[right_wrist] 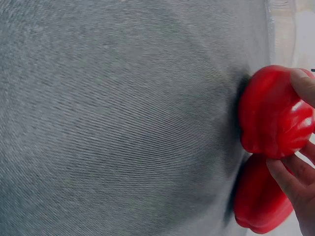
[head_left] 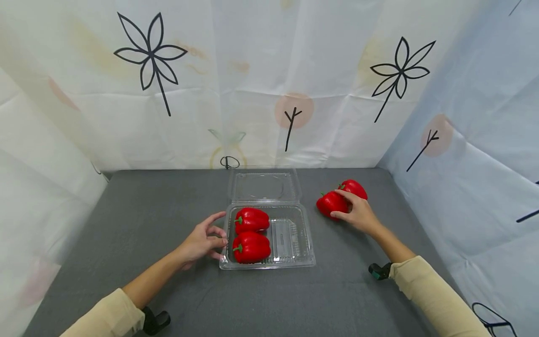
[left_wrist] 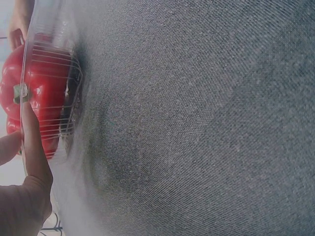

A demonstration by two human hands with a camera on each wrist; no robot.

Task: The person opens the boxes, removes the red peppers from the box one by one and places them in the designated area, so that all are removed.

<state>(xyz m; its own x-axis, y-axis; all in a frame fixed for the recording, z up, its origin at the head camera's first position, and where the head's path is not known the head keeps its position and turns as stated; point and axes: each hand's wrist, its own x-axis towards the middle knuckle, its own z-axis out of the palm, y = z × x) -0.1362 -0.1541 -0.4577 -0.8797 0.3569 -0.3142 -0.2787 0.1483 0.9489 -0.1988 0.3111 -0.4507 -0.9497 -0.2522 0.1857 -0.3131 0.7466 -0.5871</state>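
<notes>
A clear plastic clamshell container lies with its lid folded back. In its left half sit two red bell peppers, a rear one and a front one, green stems facing left. My left hand holds the container's left rim; the left wrist view has the thumb and a finger on either side of it. To the right of the container, my right hand grips a third bell pepper between thumb and fingers. Another bell pepper lies right behind it, close against the fingers.
A grey cloth-covered table carries everything. White printed curtains rise behind the table and along both sides. The container's right half shows its bare ribbed base.
</notes>
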